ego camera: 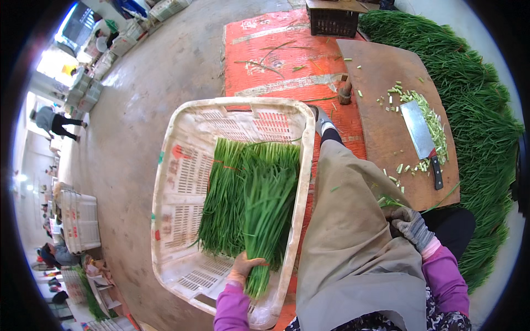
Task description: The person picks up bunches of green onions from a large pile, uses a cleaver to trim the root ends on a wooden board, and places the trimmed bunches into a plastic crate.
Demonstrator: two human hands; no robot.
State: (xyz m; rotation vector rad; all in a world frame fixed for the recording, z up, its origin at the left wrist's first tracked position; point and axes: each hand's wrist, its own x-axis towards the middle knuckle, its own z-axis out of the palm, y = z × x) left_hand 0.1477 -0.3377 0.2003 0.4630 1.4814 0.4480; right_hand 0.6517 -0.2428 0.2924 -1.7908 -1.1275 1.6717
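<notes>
My left hand [247,265] is closed around the pale cut ends of a bundle of garlic chives [269,202], inside a white plastic crate [165,231]. The bundle's leaves point away from me, over other chives. Beside it, tied chives [225,190] with an orange band lie in the crate. My right hand [410,226], in a grey knit glove, is curled over the brown apron [352,215] on my lap. A few loose green leaves [389,201] show next to it; whether the fingers hold them is hidden.
A wooden board [385,103] at right bears a cleaver [418,130] and chopped stem ends [437,132]. Behind it is a long heap of chives [476,111]. Red sheeting [273,49] covers the floor ahead, with a dark crate [333,22]. Other people and stacked crates [78,219] are at left.
</notes>
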